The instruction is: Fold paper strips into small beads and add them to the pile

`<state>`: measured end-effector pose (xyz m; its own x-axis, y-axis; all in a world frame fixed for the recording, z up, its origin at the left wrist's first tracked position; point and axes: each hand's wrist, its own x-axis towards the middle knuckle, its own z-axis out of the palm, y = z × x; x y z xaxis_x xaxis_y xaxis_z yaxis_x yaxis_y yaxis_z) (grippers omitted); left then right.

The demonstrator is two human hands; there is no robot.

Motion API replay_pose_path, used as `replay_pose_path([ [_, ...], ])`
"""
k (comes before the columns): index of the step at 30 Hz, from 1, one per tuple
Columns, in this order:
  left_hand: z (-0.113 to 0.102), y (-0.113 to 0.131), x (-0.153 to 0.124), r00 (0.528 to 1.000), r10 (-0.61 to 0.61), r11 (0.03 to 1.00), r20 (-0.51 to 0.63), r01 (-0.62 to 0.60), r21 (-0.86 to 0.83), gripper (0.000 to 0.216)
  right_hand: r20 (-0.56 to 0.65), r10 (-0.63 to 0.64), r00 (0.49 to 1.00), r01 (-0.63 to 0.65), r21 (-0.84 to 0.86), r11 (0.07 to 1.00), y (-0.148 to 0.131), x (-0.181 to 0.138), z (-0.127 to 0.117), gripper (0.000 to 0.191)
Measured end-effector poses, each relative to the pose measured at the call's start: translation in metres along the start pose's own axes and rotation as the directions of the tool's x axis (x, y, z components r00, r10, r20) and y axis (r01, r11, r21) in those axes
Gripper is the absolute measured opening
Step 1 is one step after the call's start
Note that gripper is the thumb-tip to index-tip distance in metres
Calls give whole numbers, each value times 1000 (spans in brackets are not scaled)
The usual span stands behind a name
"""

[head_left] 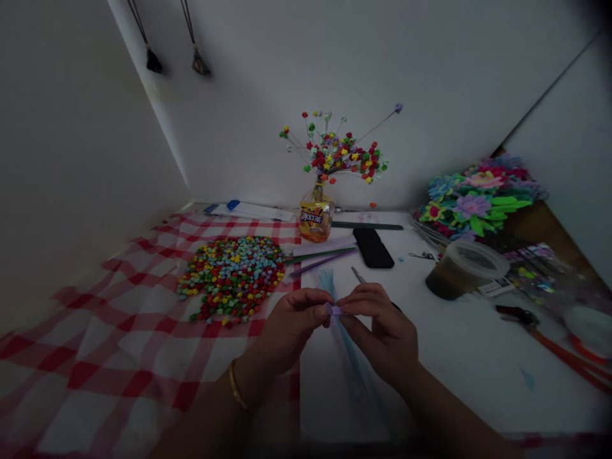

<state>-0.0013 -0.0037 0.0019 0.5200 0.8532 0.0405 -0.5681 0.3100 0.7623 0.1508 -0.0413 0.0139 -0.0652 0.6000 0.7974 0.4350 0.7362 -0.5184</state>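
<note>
Between the fingertips of both hands is a small folded purple paper strip [336, 310]. My left hand [299, 322], with a gold bangle at the wrist, pinches its left end. My right hand [380, 331] pinches the right end, thumb below and fingers above. Under the hands a bundle of light blue and lilac paper strips [351, 350] lies on the white table. To the left, a big heap of small coloured paper stars [234, 277] rests on a red-and-white checked cloth [157, 357]. A thin metal tool [357, 275] is partly hidden behind my right hand.
A cut bottle [315, 220] holding stemmed paper stars stands at the back. A black phone [373, 248] lies before it. At right are a plastic tub [461, 271] with dark contents, fuzzy craft flowers [473, 197] and orange-handled pliers [549, 338].
</note>
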Motion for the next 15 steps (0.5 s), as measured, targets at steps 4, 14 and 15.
replay_pose_path([
  [4,-1,-1,1,999,-13,1000,-35,12,-9,21,13,-37,999,37,-37,999,-4,4,0,22],
  [14,-1,-1,0,999,25,999,-19,-25,24,19,39,-59,997,65,-174,983,-1,2,0,18],
  [15,-2,-1,0,999,34,999,-20,-33,32,19,35,-59,998,65,-184,981,-2,2,0,18],
])
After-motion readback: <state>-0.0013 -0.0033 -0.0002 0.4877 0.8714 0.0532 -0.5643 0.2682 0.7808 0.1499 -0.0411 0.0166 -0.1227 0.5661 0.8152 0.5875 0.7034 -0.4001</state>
